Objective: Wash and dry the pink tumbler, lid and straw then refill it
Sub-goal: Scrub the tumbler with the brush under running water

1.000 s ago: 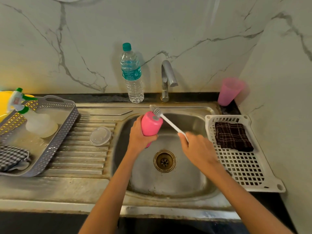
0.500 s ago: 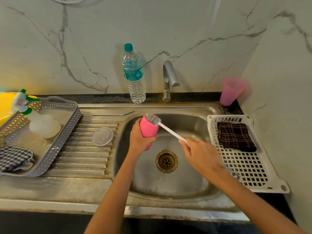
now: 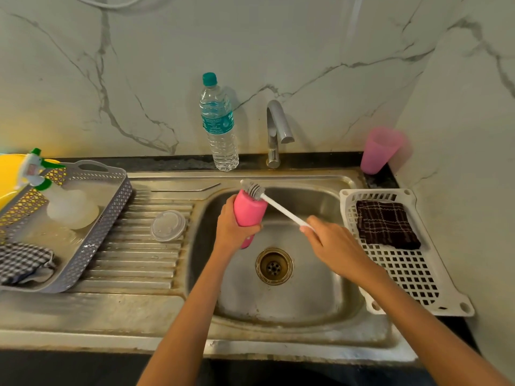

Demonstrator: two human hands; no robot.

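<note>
My left hand (image 3: 232, 229) grips the pink tumbler (image 3: 249, 208) over the sink basin (image 3: 306, 288), its mouth tilted up and away. My right hand (image 3: 331, 243) pinches the white handle of a bottle brush (image 3: 281, 208). The grey bristle head sits at the tumbler's mouth, mostly outside it. A clear round lid (image 3: 168, 225) lies on the ribbed drainboard left of the basin. A thin metal straw (image 3: 185, 189) lies along the drainboard's back edge.
A water bottle (image 3: 219, 126) and a tap (image 3: 276, 129) stand behind the sink. A pink cup (image 3: 379, 151) is in the back right corner. A white rack (image 3: 412, 274) holds a dark checked cloth (image 3: 386, 225). A grey basket (image 3: 83, 246) at the left holds a spray bottle (image 3: 64, 201).
The brush head went down into the tumbler's mouth half a second ago and has now come back up to the rim. Both hands stay over the basin.
</note>
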